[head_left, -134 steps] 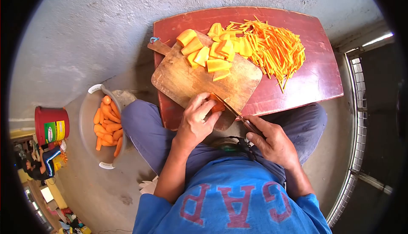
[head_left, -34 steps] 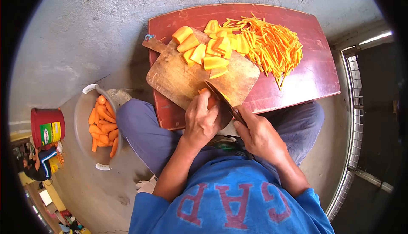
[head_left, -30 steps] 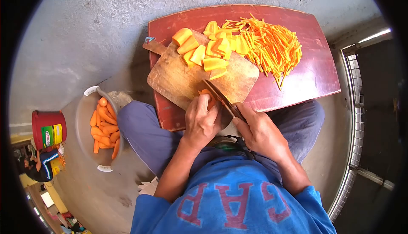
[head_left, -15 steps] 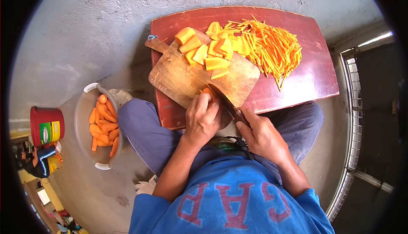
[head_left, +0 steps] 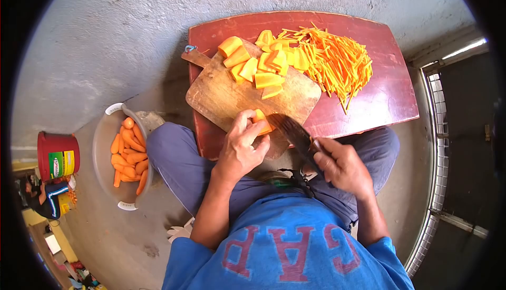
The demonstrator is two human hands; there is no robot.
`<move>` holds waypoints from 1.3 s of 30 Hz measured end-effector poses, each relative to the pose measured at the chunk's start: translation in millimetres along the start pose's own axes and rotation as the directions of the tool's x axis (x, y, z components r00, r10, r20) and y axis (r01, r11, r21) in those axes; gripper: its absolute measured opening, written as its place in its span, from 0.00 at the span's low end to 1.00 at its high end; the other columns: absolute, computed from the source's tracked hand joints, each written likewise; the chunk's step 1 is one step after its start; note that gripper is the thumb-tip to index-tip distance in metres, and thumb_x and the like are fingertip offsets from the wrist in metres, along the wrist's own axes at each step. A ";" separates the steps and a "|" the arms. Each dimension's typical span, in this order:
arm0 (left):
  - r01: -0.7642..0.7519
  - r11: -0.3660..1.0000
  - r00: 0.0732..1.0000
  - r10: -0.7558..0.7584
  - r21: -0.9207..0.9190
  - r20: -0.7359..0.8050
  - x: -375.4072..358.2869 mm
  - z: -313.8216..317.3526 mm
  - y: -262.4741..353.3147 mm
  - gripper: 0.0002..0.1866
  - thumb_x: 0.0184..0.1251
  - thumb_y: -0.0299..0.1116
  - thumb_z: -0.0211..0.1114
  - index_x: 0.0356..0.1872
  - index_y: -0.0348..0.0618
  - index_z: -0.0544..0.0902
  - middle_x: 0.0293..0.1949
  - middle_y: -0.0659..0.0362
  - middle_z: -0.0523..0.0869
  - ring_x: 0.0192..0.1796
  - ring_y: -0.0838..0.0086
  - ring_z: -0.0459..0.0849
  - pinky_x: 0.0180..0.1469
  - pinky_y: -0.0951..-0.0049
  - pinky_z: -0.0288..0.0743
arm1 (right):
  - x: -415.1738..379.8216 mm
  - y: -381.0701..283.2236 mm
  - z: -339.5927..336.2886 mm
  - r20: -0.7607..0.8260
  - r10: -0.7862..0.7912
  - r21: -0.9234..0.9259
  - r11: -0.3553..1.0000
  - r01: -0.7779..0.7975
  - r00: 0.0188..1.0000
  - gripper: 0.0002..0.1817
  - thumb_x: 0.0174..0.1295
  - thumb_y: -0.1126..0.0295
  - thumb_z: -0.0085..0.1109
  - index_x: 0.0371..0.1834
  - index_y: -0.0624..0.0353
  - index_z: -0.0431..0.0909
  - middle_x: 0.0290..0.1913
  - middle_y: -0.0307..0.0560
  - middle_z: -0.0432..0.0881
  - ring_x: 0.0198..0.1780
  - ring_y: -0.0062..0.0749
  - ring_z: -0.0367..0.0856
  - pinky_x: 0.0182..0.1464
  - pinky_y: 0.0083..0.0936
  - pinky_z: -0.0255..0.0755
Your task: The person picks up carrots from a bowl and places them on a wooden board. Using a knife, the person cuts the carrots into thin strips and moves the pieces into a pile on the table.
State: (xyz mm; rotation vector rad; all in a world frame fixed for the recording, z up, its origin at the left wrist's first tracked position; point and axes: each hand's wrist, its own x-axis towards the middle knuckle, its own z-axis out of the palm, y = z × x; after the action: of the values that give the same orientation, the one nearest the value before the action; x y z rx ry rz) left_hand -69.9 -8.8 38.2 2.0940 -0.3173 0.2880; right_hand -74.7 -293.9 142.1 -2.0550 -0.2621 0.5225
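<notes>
My left hand [head_left: 241, 148] is closed on an orange carrot piece [head_left: 262, 122], fingers and thumb gripping it at the near edge of the wooden cutting board [head_left: 213, 97]. My right hand [head_left: 343, 166] is wrapped round the handle of a kitchen knife [head_left: 293, 133]. Its broad dark blade points up and left, the tip right beside the carrot piece. Thick carrot slices and chunks [head_left: 270, 79] lie on the far part of the board, some spilling past its edge. To their right is a heap of thin carrot strips [head_left: 340, 66].
The board rests on a red wooden table [head_left: 390, 100] against a grey wall. On the floor at left stands a grey tub [head_left: 98, 153] with several whole carrots [head_left: 136, 157]. Farther left are a red bucket [head_left: 44, 155] and another person [head_left: 52, 201]. A barred door frame [head_left: 440, 100] runs along the right.
The knife has moved right, away from my left fingers, and its blade has tilted over. My left hand has shifted slightly left, and the carrot piece shows more fully.
</notes>
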 end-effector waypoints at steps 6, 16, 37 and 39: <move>0.026 1.000 0.998 -0.025 -0.016 0.056 1.7 -12.0 1.9 0.20 0.66 0.20 0.82 0.60 0.31 0.92 0.66 0.43 0.85 0.58 0.48 0.92 0.61 0.54 0.90 | 41.2 27.4 -49.3 -0.189 0.142 0.100 0.987 -0.125 0.972 0.12 0.92 0.66 0.58 0.50 0.61 0.84 0.28 0.32 0.78 0.22 0.14 0.76 0.23 0.23 0.69; 0.050 0.998 0.998 -0.051 0.048 0.036 -0.2 -15.0 1.0 0.18 0.68 0.16 0.79 0.59 0.31 0.92 0.58 0.44 0.91 0.58 0.46 0.94 0.62 0.56 0.89 | 14.5 -10.1 25.0 -0.038 -0.118 -0.024 0.993 0.117 0.992 0.15 0.83 0.71 0.66 0.66 0.67 0.82 0.45 0.75 0.90 0.49 0.76 0.92 0.49 0.57 0.83; -0.205 0.938 0.977 0.177 0.281 0.121 4.9 4.0 13.7 0.19 0.64 0.16 0.69 0.57 0.24 0.88 0.61 0.37 0.83 0.51 0.41 0.87 0.57 0.45 0.88 | -15.8 -35.0 22.1 0.025 -0.082 -0.120 0.989 0.084 0.996 0.23 0.83 0.71 0.67 0.77 0.66 0.78 0.57 0.71 0.92 0.57 0.76 0.91 0.56 0.55 0.85; -0.207 0.935 0.973 0.165 0.290 0.160 3.2 3.0 13.6 0.20 0.62 0.16 0.68 0.56 0.23 0.88 0.62 0.37 0.83 0.53 0.41 0.86 0.58 0.45 0.88 | -20.1 -43.0 18.9 0.077 -0.001 -0.151 0.988 0.012 0.997 0.24 0.83 0.71 0.68 0.78 0.66 0.77 0.57 0.71 0.92 0.57 0.76 0.91 0.56 0.56 0.85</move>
State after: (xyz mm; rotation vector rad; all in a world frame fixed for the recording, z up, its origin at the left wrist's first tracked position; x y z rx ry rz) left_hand -71.3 -18.6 48.6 2.3981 -0.5863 0.3263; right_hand -100.2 -265.1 175.7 -2.1829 -0.3642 0.5944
